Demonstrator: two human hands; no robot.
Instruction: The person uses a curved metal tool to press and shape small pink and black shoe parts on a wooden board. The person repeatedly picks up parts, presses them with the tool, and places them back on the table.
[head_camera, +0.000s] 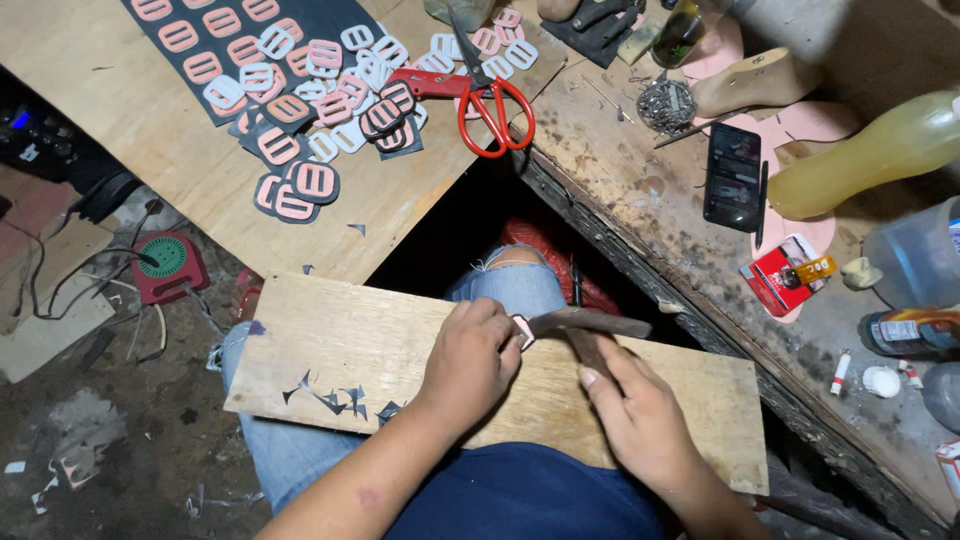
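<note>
Left hand fingers clamped on pink piece, right hand fingers around hammer, both over near board; yellow-filled bottle far right.

A: What lies on the upper plywood board?
B: Red-handled scissors beside pink and white buckle-shaped cutouts.
A: And the desk?
B: A smartphone, a yellow bottle, a wooden shoe last.

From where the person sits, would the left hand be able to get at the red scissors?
Probably yes, but not at once. The left hand is pressing a small pink piece on the lap board. The red scissors lie uncovered on the board ahead, with nothing between, so the way looks free once it lets go.
</note>
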